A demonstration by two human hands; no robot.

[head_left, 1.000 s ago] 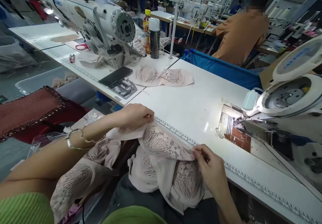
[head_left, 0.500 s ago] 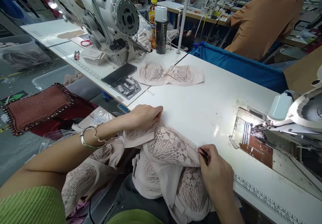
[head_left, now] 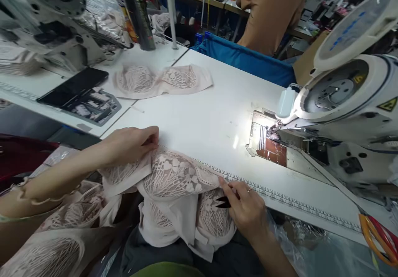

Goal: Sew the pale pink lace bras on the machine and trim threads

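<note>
A pale pink lace bra (head_left: 174, 175) is stretched along the front edge of the white table. My left hand (head_left: 132, 144) is closed in a pinch on its upper edge at the left. At the other end, the thumb and forefinger of my right hand (head_left: 248, 210) pinch the edge. Thread snips (head_left: 223, 202) are tucked in that same hand, their dark pointed blades showing and the rest hidden in the palm. More lace cups (head_left: 216, 219) hang below, over my lap. Other lace pieces (head_left: 52, 254) are heaped at the lower left.
Another bra (head_left: 180, 78) lies flat on the table (head_left: 202, 119). A sewing machine (head_left: 338, 90) stands at the right, its lamp lit; a second machine (head_left: 62, 40) is at the left. Orange-handled scissors (head_left: 376, 239) are at the right edge. A person (head_left: 273, 11) sits beyond the blue cloth bin (head_left: 245, 55).
My view has swung to the right. The snips' blades now point left out of my right hand, below the pinched edge. Both hands still hold the bra.
</note>
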